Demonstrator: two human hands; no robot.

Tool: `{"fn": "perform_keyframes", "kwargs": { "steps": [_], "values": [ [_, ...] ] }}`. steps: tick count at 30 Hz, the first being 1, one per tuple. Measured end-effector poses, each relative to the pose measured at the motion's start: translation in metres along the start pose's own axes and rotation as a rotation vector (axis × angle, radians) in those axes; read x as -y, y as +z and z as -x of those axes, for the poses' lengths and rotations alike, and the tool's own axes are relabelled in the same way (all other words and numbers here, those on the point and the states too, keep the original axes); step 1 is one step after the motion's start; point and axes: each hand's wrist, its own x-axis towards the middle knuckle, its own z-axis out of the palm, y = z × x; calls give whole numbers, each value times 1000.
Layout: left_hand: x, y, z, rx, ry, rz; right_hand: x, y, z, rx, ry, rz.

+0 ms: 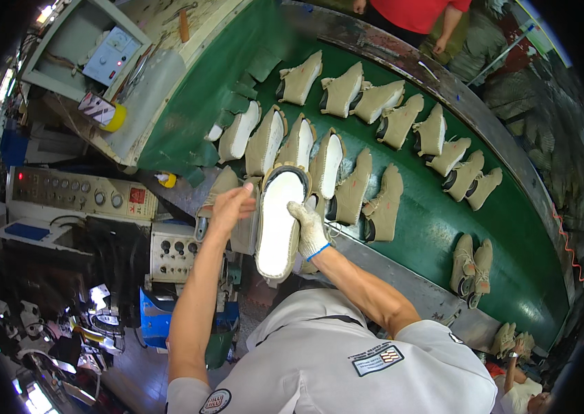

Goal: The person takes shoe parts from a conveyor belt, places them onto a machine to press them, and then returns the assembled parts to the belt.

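Note:
My right hand (308, 226), in a white knit glove with a blue cuff, grips a tan shoe upper (279, 221) on its last. The upper's white bottom faces up, and its dark-rimmed heel end points away from me. To its left, my bare left hand (230, 210) is open, fingers apart, over another tan shoe upper (219, 190) at the bench edge. Several similar uppers with pale bottoms, among them one shoe upper (239, 131), lie just beyond both hands. The palm side of my gloved hand is hidden.
A green conveyor belt (437, 228) carries more shoe uppers in rows, with a pair of tan shoes (472, 265) at right. Control panels (85, 193) stand left, near a small yellow-capped bottle (166, 179). A person in red (413, 17) stands across the belt; another person sits at lower right.

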Motion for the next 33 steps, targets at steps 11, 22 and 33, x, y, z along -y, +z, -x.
{"fn": "perform_keyframes", "kwargs": {
  "steps": [11, 22, 33],
  "values": [
    [118, 19, 37, -102, 160, -939, -37, 18, 8, -208, -243, 1080],
    [166, -22, 9, -229, 89, -42, 3, -107, 31, -302, -402, 617],
    [130, -123, 5, -358, 125, 815, 213, -286, 23, -943, -476, 44]
  ]
}}
